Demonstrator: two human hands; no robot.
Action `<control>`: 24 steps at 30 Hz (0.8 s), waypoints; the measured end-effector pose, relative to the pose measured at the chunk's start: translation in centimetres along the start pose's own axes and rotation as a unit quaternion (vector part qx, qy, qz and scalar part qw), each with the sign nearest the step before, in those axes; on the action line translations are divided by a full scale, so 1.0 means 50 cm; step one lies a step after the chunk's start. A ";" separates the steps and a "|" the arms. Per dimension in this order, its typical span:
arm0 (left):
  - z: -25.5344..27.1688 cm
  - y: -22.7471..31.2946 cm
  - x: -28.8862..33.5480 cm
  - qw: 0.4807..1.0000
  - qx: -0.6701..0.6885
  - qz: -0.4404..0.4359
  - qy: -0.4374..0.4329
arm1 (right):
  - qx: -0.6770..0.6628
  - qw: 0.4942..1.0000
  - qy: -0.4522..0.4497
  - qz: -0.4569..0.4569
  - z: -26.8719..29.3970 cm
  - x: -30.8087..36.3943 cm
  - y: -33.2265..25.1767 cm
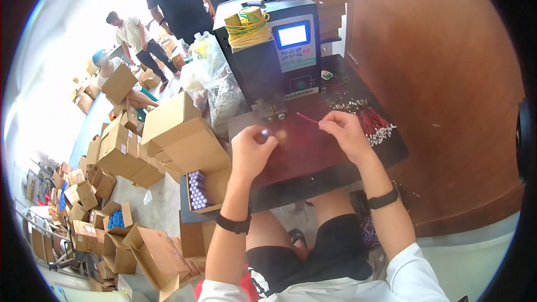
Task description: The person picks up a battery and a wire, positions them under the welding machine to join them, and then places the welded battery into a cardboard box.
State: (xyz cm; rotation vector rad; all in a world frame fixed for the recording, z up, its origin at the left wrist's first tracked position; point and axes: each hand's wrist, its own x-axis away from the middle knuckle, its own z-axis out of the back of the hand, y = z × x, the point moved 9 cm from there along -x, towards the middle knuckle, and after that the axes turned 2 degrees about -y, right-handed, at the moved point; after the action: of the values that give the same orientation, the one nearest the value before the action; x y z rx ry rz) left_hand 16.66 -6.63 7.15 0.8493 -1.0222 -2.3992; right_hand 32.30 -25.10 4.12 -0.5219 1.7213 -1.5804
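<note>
Left hand point(251, 148) clamps small shiny cylindrical cell point(264, 132); right hand point(347, 130) pinches thin red wire point(307, 118) over dark glossy bench point(313, 151), by boxy welder point(279, 50).

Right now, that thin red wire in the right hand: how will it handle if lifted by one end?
The red wire looks thin and long, so it is probably floppy and very light. The right hand pinches only one end, so the free end toward the machine would likely droop or swing. It is unlikely to roll.
</note>
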 end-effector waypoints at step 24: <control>-0.039 0.003 -0.004 0.993 -0.069 -0.091 0.006 | -0.133 0.987 0.083 -0.025 0.033 -0.005 0.031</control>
State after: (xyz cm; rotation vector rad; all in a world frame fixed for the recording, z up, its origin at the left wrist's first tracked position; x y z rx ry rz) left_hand 18.14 -7.61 6.29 0.9414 -0.7938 -2.5788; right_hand 33.97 -25.79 2.73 -0.5808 2.0781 -1.4698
